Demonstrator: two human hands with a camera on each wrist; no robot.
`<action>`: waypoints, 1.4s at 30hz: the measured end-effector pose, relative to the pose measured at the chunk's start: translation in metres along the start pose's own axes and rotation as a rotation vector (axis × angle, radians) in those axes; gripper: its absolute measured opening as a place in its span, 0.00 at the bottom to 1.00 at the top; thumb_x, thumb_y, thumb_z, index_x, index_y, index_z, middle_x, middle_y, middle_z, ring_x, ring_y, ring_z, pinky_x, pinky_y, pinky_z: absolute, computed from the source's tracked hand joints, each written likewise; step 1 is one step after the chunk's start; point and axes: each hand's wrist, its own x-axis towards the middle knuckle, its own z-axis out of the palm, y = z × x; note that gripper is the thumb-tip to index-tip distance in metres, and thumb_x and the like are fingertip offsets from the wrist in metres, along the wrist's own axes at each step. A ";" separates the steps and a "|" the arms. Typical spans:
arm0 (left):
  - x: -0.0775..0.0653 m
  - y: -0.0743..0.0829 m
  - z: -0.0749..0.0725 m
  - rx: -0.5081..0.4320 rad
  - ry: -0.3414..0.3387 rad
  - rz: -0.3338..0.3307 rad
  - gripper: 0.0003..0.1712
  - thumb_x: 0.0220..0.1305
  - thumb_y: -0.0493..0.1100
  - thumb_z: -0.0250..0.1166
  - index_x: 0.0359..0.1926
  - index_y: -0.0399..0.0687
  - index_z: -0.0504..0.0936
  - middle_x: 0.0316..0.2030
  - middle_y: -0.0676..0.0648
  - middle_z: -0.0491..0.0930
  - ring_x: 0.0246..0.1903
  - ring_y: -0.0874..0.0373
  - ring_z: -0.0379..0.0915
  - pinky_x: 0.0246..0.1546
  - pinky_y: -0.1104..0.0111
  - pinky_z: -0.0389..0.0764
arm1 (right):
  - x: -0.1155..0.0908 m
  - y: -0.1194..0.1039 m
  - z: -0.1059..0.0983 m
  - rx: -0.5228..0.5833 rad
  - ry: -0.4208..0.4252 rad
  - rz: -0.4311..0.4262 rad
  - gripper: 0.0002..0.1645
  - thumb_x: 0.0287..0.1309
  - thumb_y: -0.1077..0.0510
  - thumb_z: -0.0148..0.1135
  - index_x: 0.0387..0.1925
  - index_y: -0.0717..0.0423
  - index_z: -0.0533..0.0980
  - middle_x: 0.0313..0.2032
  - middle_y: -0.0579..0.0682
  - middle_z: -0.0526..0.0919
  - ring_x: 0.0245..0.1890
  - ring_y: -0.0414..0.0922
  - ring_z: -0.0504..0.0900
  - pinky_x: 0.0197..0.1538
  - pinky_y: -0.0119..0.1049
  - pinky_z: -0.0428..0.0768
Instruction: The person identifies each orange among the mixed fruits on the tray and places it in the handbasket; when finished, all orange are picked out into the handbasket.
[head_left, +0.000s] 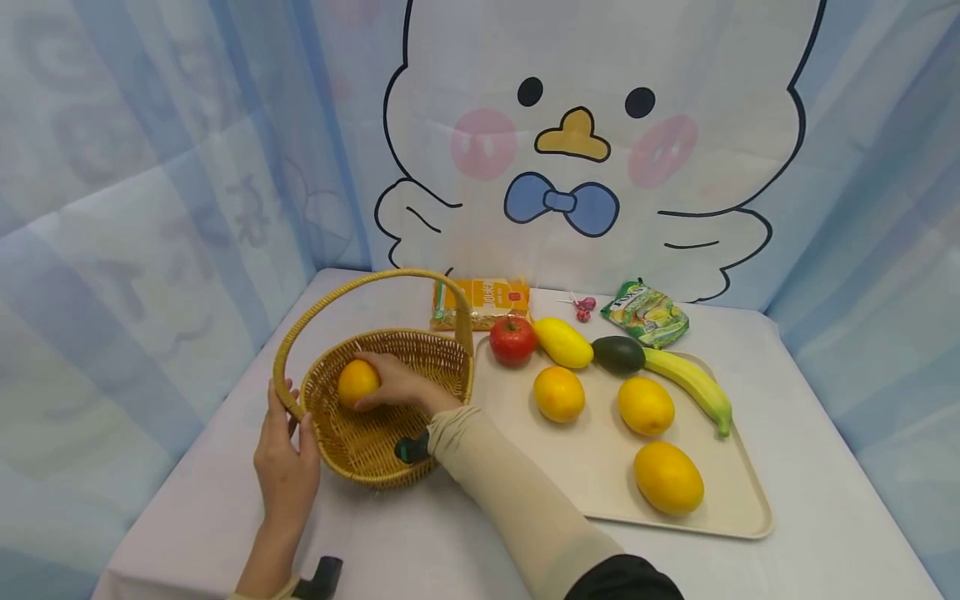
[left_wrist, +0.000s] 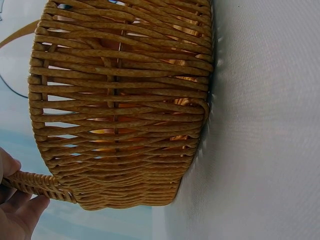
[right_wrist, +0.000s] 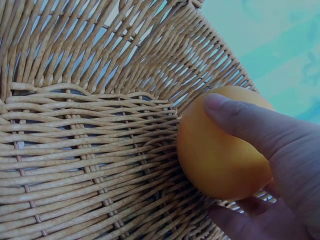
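Note:
A brown wicker basket [head_left: 367, 454] with a tall arched handle [head_left: 360, 279] stands on the left of the table. My left hand [head_left: 287, 467] grips the handle's lower left end; in the left wrist view its fingers [left_wrist: 31, 212] wrap the woven handle. Inside the basket, toward its left wall, my right hand [head_left: 397, 383] holds an orange [head_left: 357, 383]. The right wrist view has the thumb lying over the top of the orange [right_wrist: 220, 155] and fingers curled beneath it, close to the wicker wall. Part of the fingers is hidden behind the fruit.
Right of the basket, a cream tray [head_left: 525, 467] bears a red apple [head_left: 513, 340], a yellow mango-shaped fruit [head_left: 562, 342], an avocado [head_left: 618, 356], a banana [head_left: 693, 387] and several yellow-orange fruits [head_left: 668, 477]. Behind lie an orange packet [head_left: 487, 302], lollipops [head_left: 583, 308] and a green bag [head_left: 645, 312].

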 end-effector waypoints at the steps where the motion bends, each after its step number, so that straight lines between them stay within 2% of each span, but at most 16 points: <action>1: 0.000 0.000 0.000 0.001 0.000 0.000 0.41 0.57 0.25 0.61 0.70 0.40 0.57 0.59 0.36 0.73 0.53 0.40 0.74 0.55 0.86 0.69 | 0.000 0.000 0.000 0.002 -0.001 -0.001 0.52 0.49 0.52 0.71 0.72 0.50 0.54 0.66 0.53 0.65 0.64 0.47 0.66 0.63 0.32 0.73; 9: 0.000 0.000 0.000 0.002 -0.001 0.002 0.38 0.61 0.28 0.59 0.71 0.41 0.57 0.59 0.36 0.73 0.53 0.40 0.74 0.56 0.86 0.68 | -0.001 0.000 0.000 0.016 0.003 -0.005 0.53 0.49 0.52 0.71 0.72 0.49 0.53 0.68 0.52 0.63 0.65 0.47 0.65 0.65 0.33 0.72; 23: 0.000 -0.001 0.000 -0.015 0.003 0.006 0.39 0.60 0.26 0.59 0.70 0.39 0.57 0.59 0.36 0.73 0.53 0.39 0.74 0.57 0.89 0.67 | 0.001 -0.002 -0.001 0.029 0.021 0.001 0.54 0.49 0.51 0.71 0.73 0.48 0.51 0.71 0.50 0.58 0.69 0.47 0.59 0.70 0.36 0.68; 32: -0.001 -0.002 0.000 -0.021 -0.001 0.004 0.40 0.58 0.26 0.60 0.71 0.42 0.57 0.59 0.36 0.73 0.55 0.39 0.73 0.56 0.83 0.72 | 0.002 -0.007 -0.003 -0.008 0.030 -0.026 0.53 0.50 0.50 0.70 0.72 0.51 0.51 0.71 0.51 0.58 0.71 0.47 0.57 0.73 0.36 0.63; 36: -0.001 -0.002 0.000 -0.026 -0.003 0.005 0.39 0.60 0.27 0.59 0.71 0.42 0.57 0.59 0.36 0.73 0.55 0.39 0.73 0.57 0.87 0.68 | 0.003 -0.010 -0.004 -0.020 0.035 -0.037 0.53 0.50 0.50 0.70 0.72 0.52 0.51 0.71 0.52 0.58 0.71 0.47 0.57 0.73 0.35 0.63; 42: -0.001 -0.001 0.000 -0.029 -0.003 0.001 0.39 0.60 0.27 0.59 0.71 0.42 0.57 0.60 0.36 0.73 0.55 0.39 0.72 0.57 0.87 0.68 | 0.002 -0.014 -0.009 -0.009 0.039 -0.035 0.53 0.51 0.51 0.69 0.73 0.51 0.50 0.71 0.52 0.57 0.71 0.47 0.57 0.74 0.37 0.63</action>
